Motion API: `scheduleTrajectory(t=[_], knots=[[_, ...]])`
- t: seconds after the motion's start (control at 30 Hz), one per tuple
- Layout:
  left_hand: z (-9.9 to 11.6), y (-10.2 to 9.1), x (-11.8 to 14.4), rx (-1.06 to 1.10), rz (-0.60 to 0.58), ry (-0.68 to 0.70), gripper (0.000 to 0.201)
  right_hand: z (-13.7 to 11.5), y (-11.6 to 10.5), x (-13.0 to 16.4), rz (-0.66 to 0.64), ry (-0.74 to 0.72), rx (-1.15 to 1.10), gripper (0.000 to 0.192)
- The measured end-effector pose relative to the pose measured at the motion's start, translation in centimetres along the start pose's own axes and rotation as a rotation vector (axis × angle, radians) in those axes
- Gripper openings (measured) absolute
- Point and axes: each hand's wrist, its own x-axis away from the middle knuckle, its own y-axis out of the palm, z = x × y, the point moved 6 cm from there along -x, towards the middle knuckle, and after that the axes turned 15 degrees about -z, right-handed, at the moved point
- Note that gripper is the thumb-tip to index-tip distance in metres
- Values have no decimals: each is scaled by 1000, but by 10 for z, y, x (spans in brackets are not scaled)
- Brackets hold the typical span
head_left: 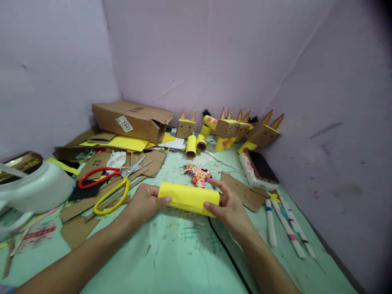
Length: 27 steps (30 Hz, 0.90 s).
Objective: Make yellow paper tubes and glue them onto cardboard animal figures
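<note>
A yellow paper tube (186, 199) is held level above the table between both hands. At its left end, my left hand (149, 201) grips it with the thumb on the front and the fingers partly hidden at the opening. My right hand (228, 206) has the other end, thumb pressed on the front and index finger stretched out above. Just behind the tube lies a patterned glue gun (198, 173), partly covered; a black cord (228, 247) runs toward me from under the tube. Two shorter yellow tubes (191, 146) stand farther back.
Red-and-yellow-handled scissors (118, 179) lie on cardboard scraps at left, near a white pot-like container (36, 183). Behind are a cardboard box (131, 118) and several yellow horned cardboard figures (228, 128). At right are a phone (260, 165), several markers (288, 228) and a cardboard piece (243, 191).
</note>
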Motion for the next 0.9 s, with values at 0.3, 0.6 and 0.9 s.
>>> scheduleTrajectory(t=[0.3,0.6,0.9], knots=[[-8,1,-3,125,-30,-20,26,2,-2,0,29,28,-42,60],[-18,0,-9,215,-81,-39,30,4,-2,0,2,25,-106,55],[-18,-2,-8,187,-53,-28,30,1,2,0,-33,31,-190,59]])
